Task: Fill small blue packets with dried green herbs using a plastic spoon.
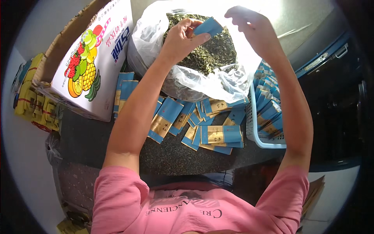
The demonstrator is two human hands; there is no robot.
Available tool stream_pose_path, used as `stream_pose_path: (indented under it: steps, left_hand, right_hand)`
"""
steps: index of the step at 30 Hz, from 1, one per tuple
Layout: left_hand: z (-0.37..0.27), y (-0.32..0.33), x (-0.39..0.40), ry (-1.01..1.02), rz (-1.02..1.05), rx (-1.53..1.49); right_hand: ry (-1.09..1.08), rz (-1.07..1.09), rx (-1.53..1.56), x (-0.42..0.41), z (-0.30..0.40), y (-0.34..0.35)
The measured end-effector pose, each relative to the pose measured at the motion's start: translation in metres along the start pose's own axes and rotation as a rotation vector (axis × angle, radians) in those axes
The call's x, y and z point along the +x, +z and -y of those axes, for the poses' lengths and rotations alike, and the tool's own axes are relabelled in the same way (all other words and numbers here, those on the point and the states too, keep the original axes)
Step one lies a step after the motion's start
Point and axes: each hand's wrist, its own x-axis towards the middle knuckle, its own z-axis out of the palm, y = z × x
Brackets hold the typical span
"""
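Note:
My left hand [187, 39] grips a small blue packet [209, 27] between thumb and fingers, above a white plastic bag [187, 77] wide at the mouth and full of dried leaves [210, 57], which look like loose tea. To its right, my right hand [248, 26] is raised over the bag's far right side, fingers bent, against a bright glare; whether anything is between its fingertips cannot be told. Flat blue and gold packets [220, 134] lie in loose overlapping piles on the dark speckled table, nearer to me than the bag.
A light blue plastic basket [258, 140] on the right holds many upright blue and gold packets [270, 112]. At the left stands an open cardboard carton [96, 64] with printed fruit. Bundled yellow packs [36, 99] are beyond it. The dark tabletop [181, 161] has a curved-looking front edge.

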Motion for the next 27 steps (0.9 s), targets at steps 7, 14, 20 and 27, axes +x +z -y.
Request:
stream_pose_path:
  steps: [7,14,20,27]
  left_hand:
    - [-0.006,-0.002,-0.002,0.021,-0.013,-0.095]
    - [0.005,-0.002,0.000,0.040,-0.022,-0.072]
    - [-0.005,-0.001,-0.002,0.017,-0.025,-0.085]
    - [0.005,0.000,0.002,0.027,-0.013,-0.052]
  right_hand:
    - [0.143,0.236,-0.116,-0.016,-0.043,0.006]
    - [0.904,0.324,0.569,-0.016,-0.021,0.084]
    - [0.982,0.094,0.673,-0.016,-0.028,0.060]
    - [0.803,-0.018,0.598,-0.015,-0.038,-0.002]
